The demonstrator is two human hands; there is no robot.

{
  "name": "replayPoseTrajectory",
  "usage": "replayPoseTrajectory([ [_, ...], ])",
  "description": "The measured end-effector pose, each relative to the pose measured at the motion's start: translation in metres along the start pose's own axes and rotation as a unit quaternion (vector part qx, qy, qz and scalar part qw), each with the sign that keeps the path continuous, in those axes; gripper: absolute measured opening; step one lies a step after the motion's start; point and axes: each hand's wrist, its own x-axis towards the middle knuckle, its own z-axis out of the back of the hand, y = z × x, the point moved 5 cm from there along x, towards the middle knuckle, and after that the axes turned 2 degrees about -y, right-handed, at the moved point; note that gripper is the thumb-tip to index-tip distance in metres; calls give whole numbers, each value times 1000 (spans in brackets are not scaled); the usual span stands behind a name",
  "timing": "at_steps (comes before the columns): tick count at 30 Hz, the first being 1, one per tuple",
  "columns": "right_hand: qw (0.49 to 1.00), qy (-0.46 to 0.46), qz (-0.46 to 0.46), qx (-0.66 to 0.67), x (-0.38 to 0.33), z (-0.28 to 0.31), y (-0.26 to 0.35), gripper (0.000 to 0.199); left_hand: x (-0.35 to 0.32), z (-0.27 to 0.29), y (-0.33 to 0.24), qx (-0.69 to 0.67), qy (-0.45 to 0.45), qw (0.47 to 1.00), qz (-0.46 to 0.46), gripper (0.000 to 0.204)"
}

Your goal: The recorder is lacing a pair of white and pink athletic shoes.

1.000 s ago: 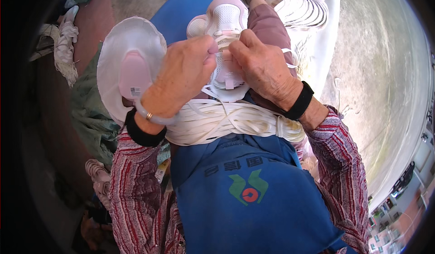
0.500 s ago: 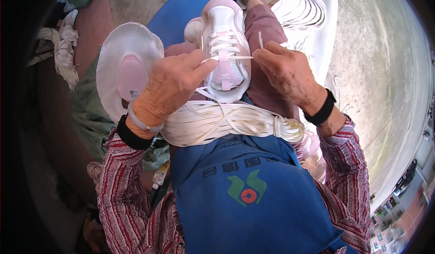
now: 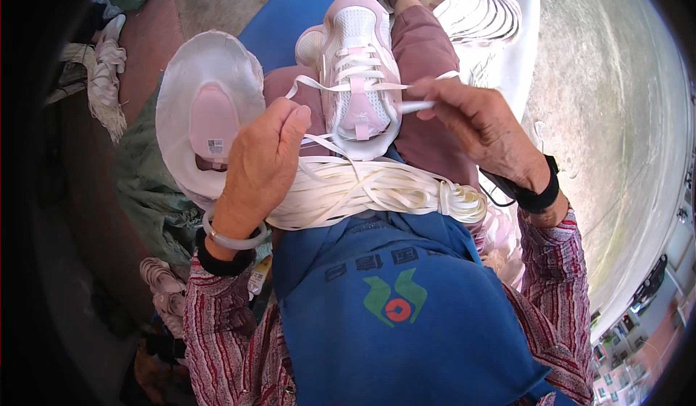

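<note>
A white and pink sneaker (image 3: pixel 359 72) rests toe away from me on my lap, with white laces (image 3: pixel 360 64) threaded through its upper. My left hand (image 3: pixel 262 163) is closed left of the heel, thumb against the fingers. A curled shoelace tail (image 3: pixel 307 81) reaches its top; whether the fingers pinch it is hidden. At the shoe's right, my right hand (image 3: pixel 478 119) is closed round a white tapered tool (image 3: pixel 416 106), its narrow end toward the shoe. The other shoelace tail passes by this hand's fingers. A bundle of white laces (image 3: pixel 362 196) lies across my lap.
A white, bowl-shaped piece with a pink insole-like pad (image 3: pixel 210 116) stands at left. Behind the sneaker is another pale shoe (image 3: pixel 310 47). More white laces (image 3: pixel 478 11) are piled far right, on a white sheet (image 3: pixel 523 51). My blue apron (image 3: pixel 406 348) covers my front.
My left hand has drawn back toward me and the lace on that side has gone slack. My right hand has turned, and a white tapered tool now shows in its fingers.
</note>
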Motion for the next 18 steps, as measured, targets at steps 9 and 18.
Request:
replayPoseTrajectory([
  [9,971,2,39,-235,-11,-8,-10,19,12,-29,9,-251,100,961,55,19],
  [18,964,16,65,-258,-5,-21,-15,12,14,-35,20,-289,50,949,113,15],
])
